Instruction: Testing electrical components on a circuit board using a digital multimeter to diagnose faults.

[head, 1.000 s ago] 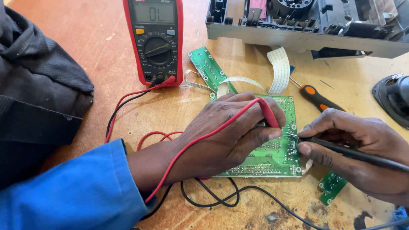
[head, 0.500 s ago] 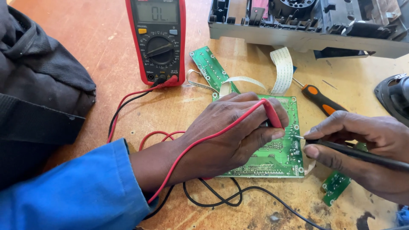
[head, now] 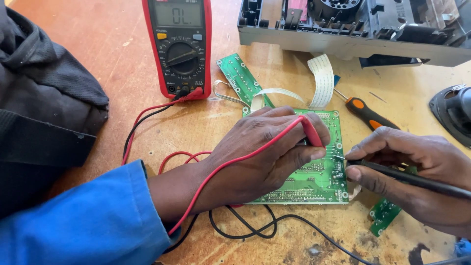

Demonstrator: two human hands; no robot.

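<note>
A green circuit board [head: 319, 179] lies flat on the wooden table. My left hand [head: 265, 149] rests on it and pinches the red test probe [head: 311, 131], whose tip points down at the board's right part. My right hand [head: 417, 174] grips the black test probe [head: 407, 177] like a pen, its metal tip touching the board's right edge. Red and black leads [head: 147, 115] run back to a red-cased multimeter [head: 180, 46] at the top, its dial and grey display facing me.
A narrow green board [head: 239, 78] with white ribbon cables [head: 321, 81] lies behind the main board. An orange-and-black screwdriver [head: 368, 114], a small green board [head: 383, 216], an opened grey device chassis [head: 353, 29], a black speaker [head: 454, 115] and dark cloth [head: 44, 98] surround the work.
The view has shifted slightly. Both hands stay on the board, and the black probe tip has crept a little along the board's right edge.
</note>
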